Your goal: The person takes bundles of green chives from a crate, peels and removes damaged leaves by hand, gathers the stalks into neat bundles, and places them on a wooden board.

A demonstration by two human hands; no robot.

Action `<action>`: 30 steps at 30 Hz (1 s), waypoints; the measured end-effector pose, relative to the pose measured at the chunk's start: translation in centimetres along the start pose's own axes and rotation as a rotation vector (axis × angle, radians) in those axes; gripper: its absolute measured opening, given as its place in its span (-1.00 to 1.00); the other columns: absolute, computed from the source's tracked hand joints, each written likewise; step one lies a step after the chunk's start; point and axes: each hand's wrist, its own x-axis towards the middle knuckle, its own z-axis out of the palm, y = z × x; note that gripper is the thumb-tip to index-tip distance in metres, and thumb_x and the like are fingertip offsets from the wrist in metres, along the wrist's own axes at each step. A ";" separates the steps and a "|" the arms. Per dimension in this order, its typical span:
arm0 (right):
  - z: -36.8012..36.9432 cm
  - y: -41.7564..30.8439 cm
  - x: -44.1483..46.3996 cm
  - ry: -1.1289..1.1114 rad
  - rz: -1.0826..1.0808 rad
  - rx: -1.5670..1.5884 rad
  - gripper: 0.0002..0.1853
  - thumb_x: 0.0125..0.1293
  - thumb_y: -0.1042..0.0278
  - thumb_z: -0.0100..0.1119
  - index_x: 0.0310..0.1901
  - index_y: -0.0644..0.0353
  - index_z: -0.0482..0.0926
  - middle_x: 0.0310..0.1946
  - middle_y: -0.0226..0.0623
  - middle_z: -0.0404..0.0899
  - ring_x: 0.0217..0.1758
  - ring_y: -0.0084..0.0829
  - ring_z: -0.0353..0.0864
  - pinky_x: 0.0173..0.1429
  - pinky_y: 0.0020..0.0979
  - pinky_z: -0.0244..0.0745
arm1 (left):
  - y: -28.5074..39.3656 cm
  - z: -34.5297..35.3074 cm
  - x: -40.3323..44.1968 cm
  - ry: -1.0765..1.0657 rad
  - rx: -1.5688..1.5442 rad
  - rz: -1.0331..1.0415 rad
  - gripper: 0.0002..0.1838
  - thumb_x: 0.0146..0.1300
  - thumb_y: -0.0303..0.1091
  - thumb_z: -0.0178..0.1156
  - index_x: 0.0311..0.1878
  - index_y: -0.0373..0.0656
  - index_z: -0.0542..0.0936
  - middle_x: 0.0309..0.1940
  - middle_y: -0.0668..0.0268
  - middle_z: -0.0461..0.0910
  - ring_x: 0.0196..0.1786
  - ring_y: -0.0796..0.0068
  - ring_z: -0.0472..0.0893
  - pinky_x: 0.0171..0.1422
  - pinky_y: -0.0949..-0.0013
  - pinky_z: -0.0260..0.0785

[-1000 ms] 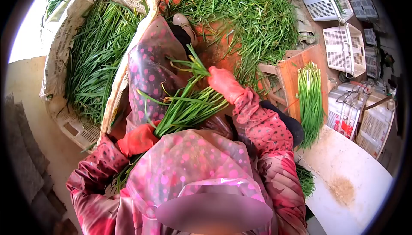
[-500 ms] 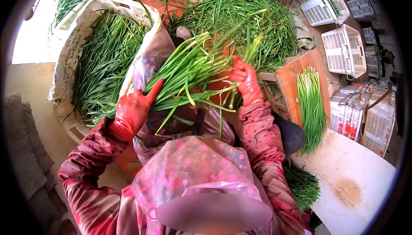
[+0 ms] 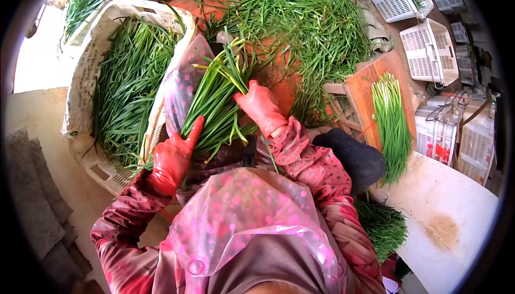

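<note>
A bunch of garlic chives (image 3: pixel 214 103) lies across the lap of a person in a clear plastic apron (image 3: pixel 241 200) with pink dots, between the two gloved hands, just beside the right-hand edge of a lined white crate (image 3: pixel 80 87). The left hand (image 3: pixel 173 161), in a red rubber glove, is at the lower left of the bunch; its index finger is straight and apart from the others, laid along the leaves, while the palm is hidden, so I can't make out whether the remaining fingers are clamped on them. The right hand (image 3: pixel 261 109), gloved alike, touches the bunch's right side with bent fingers; how firmly they grip is hidden too. The crate is filled with loose leaves (image 3: pixel 129 93) up to near its rim. Beyond the hands, a tangled heap of cut greens (image 3: pixel 316 31) spreads over an orange sheet (image 3: pixel 281 87). To the right, a neat sheaf (image 3: pixel 394 127) lies along the right edge of a wooden board (image 3: pixel 360 95), pale ends near the board's far edge, green tips past its near edge by the upper-left corner of a white bench (image 3: pixel 456 200), which has a brown stain (image 3: pixel 442 231)
</note>
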 end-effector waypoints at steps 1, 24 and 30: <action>1.0 0.9 0.7 0.016 0.006 -0.047 -0.51 0.15 0.01 0.20 -0.13 0.34 0.50 -0.34 0.12 0.66 -0.18 0.10 0.68 -0.08 0.05 0.55 | 0.0 0.2 -0.1 0.012 0.002 0.002 -0.12 0.19 -0.54 0.03 0.54 0.35 0.00 -0.44 0.09 0.52 -0.50 0.22 0.63 -0.49 0.19 0.47; -5.1 9.3 6.2 0.215 0.112 -0.195 -0.64 0.33 0.10 0.02 -0.09 0.27 0.51 -0.35 0.18 0.62 -0.22 0.16 0.63 -0.11 0.07 0.50 | -1.0 0.7 -0.6 0.046 -0.389 0.097 -0.16 0.16 -0.32 0.19 0.50 0.37 0.11 -0.44 0.00 0.48 -0.45 0.02 0.61 -0.41 0.05 0.43; -9.7 0.9 3.2 0.007 -0.416 -0.034 -0.50 0.16 -0.11 0.31 -0.13 0.21 0.62 -0.19 0.00 0.64 -0.06 -0.07 0.63 -0.02 -0.12 0.50 | -1.3 0.7 -0.1 0.037 -0.355 0.133 -0.19 0.17 -0.35 0.15 0.50 0.38 0.13 -0.44 0.00 0.48 -0.46 0.01 0.60 -0.43 0.03 0.42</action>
